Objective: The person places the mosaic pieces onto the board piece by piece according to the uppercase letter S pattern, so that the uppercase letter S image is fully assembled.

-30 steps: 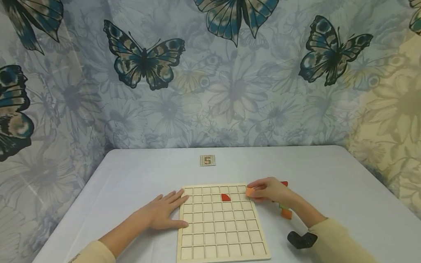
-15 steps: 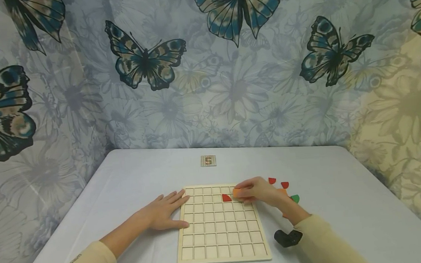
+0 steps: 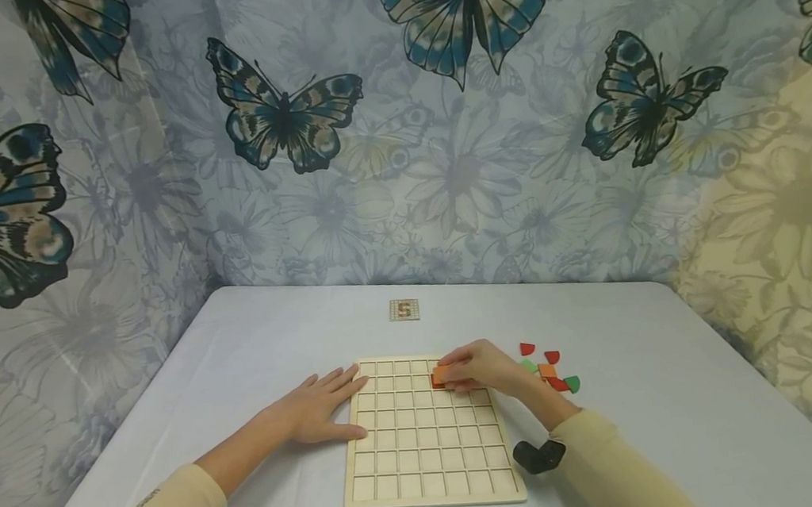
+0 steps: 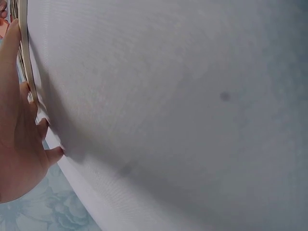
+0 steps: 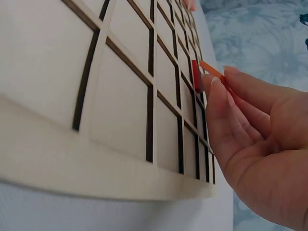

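Note:
A pale wooden grid board [image 3: 434,484] lies on the white table. My left hand [image 3: 313,412] rests with fingers spread at its left edge, the thumb and fingertips touching the rim. Over the upper right part of the board, my right hand [image 3: 490,367] pinches an orange square tile [image 3: 440,372] between thumb and fingers. A red quarter-round piece [image 5: 196,75] sits in a grid cell, right by the tilted orange tile in the right wrist view. From the head view, the tile partly covers that red piece. Whether the two touch, I cannot tell.
Right of the board lie loose pieces: red ones [image 3: 527,348], an orange square [image 3: 547,370] and green ones [image 3: 571,384]. A small patterned card [image 3: 404,310] with a figure like an S or 5 lies farther back. A butterfly-print wall covering [image 3: 457,178] stands behind the table.
My right hand has carried the orange tile leftward from the board's right edge to the red piece. More loose pieces on the right are uncovered. My left hand has stayed in place.

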`<state>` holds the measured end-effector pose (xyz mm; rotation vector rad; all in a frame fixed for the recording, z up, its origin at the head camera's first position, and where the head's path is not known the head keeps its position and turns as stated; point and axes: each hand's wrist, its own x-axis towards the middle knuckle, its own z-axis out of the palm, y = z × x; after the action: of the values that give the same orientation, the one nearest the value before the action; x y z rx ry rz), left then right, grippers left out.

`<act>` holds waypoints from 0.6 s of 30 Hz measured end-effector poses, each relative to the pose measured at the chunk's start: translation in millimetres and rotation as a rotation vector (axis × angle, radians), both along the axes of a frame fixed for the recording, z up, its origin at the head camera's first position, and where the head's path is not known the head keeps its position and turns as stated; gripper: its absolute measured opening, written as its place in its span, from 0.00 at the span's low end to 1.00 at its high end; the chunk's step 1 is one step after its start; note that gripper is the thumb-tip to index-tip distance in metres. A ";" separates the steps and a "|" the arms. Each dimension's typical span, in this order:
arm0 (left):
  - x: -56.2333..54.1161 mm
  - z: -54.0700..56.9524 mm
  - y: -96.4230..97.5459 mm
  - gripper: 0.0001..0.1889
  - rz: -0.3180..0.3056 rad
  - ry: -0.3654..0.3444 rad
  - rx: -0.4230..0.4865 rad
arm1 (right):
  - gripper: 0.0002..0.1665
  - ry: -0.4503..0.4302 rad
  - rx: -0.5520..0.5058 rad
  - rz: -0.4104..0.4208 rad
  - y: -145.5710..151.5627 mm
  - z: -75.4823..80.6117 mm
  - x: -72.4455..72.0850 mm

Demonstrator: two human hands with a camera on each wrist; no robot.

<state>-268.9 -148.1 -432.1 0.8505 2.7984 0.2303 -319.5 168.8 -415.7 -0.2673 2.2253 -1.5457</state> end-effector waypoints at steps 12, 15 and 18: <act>-0.6 1.1 0.2 0.48 -0.001 0.002 0.008 | 0.16 0.003 0.037 0.025 -18.2 2.5 -0.2; -0.4 1.9 0.4 0.48 -0.001 0.000 0.014 | 0.14 0.004 0.052 0.009 -23.4 2.9 0.0; 0.1 1.9 0.4 0.48 -0.004 -0.003 0.017 | 0.13 0.006 0.066 -0.012 -27.7 3.4 1.0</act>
<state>-268.8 -147.6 -430.3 0.8593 2.7957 0.2543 -318.5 141.1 -412.3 -0.2398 2.2810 -1.4766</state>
